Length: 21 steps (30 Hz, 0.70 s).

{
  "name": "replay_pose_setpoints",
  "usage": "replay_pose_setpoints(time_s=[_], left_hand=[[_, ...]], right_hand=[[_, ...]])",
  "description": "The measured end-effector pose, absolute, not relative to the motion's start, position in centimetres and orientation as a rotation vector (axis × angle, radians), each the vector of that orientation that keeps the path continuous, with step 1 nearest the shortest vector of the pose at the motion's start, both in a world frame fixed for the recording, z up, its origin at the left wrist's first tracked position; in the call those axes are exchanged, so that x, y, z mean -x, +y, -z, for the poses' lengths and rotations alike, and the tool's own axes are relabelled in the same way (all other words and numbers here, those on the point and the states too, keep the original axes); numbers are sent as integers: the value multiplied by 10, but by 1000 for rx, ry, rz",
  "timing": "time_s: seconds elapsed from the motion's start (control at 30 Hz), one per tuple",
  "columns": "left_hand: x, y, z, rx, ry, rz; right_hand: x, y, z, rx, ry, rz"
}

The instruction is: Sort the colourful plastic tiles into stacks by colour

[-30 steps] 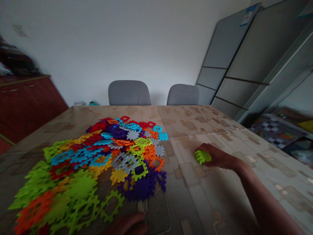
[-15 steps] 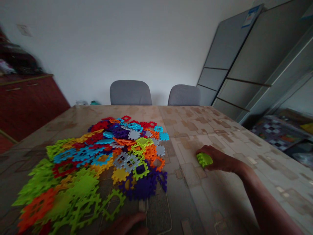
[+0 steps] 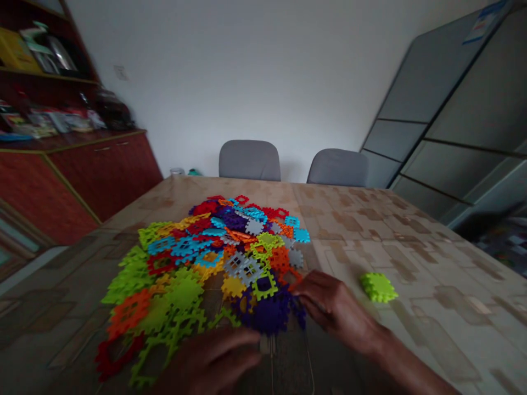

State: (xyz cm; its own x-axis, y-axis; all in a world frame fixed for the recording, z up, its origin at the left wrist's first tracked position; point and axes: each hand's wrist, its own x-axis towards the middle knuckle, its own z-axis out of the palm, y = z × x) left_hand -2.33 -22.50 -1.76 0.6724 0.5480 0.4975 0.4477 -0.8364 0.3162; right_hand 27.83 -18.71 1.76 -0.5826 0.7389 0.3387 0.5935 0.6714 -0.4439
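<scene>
My right hand [image 3: 335,307] is at the right edge of a heap of colourful plastic interlocking tiles, its fingers slightly parted. The fingertips are next to an orange window tile [image 3: 290,278] and a dark purple tile [image 3: 269,314]; I see nothing held. Lying apart on the tablecloth, to the right of this hand, is a neat stack of lime-green square tiles [image 3: 377,287]. My left hand [image 3: 214,359], blurred at the near edge, is open with fingers stretched over the front of the heap, close to a lime-green frame tile [image 3: 224,317].
The patterned tablecloth [image 3: 415,258] covers a large table. Two grey chairs [image 3: 249,159] stand behind it against the wall. A red-brown cabinet [image 3: 102,170] is at the left and a tall grey wardrobe [image 3: 405,93] at the right.
My right hand has let go of the lime-green stack and moved left to the heap. The stack stays on the table. The view has turned left, and my left hand shows more.
</scene>
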Motion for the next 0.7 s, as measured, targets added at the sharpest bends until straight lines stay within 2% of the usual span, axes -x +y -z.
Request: replay_pose_setpoints(time_s=[0.2,0.27,0.47,0.7], left_hand=[[74,-166,-15,-2622,1449,-818],[95,-154,-19,-2605,1589,-673],[134,-157,-12,-2568,1571,-312],[122,-158,5,-2606,1542,-287]], right_hand=[[-225,-182,-8,1006,-2393,-428],[-216,-179,-5,1006,-2388,-405],[-208,-186,11,1007,-2421,-365],[-204,-192,20,1044,-2489,-189]])
